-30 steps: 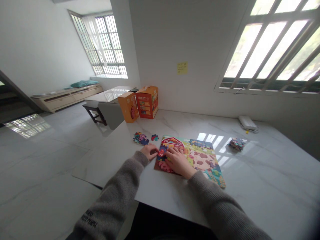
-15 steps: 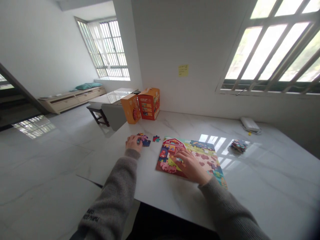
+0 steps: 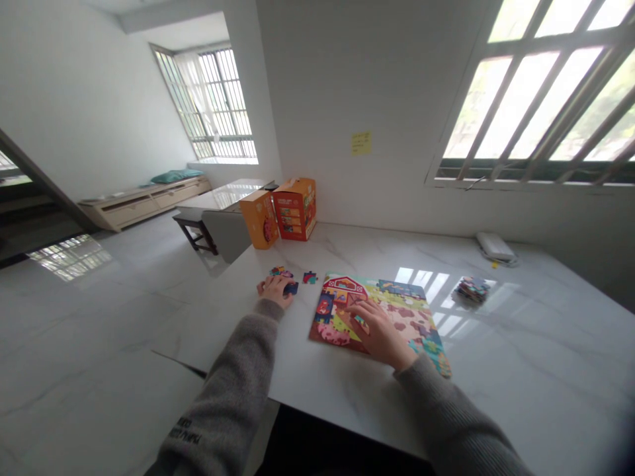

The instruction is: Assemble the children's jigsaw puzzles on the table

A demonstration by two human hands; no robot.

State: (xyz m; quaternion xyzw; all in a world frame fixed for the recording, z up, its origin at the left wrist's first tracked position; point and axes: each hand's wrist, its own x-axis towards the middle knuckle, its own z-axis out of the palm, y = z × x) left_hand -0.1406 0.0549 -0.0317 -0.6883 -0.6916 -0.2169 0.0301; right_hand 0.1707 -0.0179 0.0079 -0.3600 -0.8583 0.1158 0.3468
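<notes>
A dark blue puzzle piece (image 3: pixel 292 289) shows at the fingertips of my left hand (image 3: pixel 274 291), low over the table, with the fingers curled around it. Just beyond lie a few colourful loose pieces (image 3: pixel 280 272), partly overlapping. One red and teal puzzle piece (image 3: pixel 310 277) lies alone to their right. My right hand (image 3: pixel 381 332) rests on the jigsaw puzzle (image 3: pixel 404 314), fingers stretched out over its left half. The puzzle shows a red barn, a pink pig and a spotted cow. My palm and fingers cover part of the picture.
A stack of puzzle pieces (image 3: pixel 472 291) sits right of the puzzle. Two orange boxes, one smaller (image 3: pixel 258 219) and one larger (image 3: pixel 296 210), stand at the back left edge of the marble table (image 3: pixel 536 344). A white device (image 3: pixel 496 247) lies by the wall.
My left hand has shifted slightly right and nearer to me, drawing the dark blue piece away from the other loose pieces. My right hand has stayed almost in place on the puzzle.
</notes>
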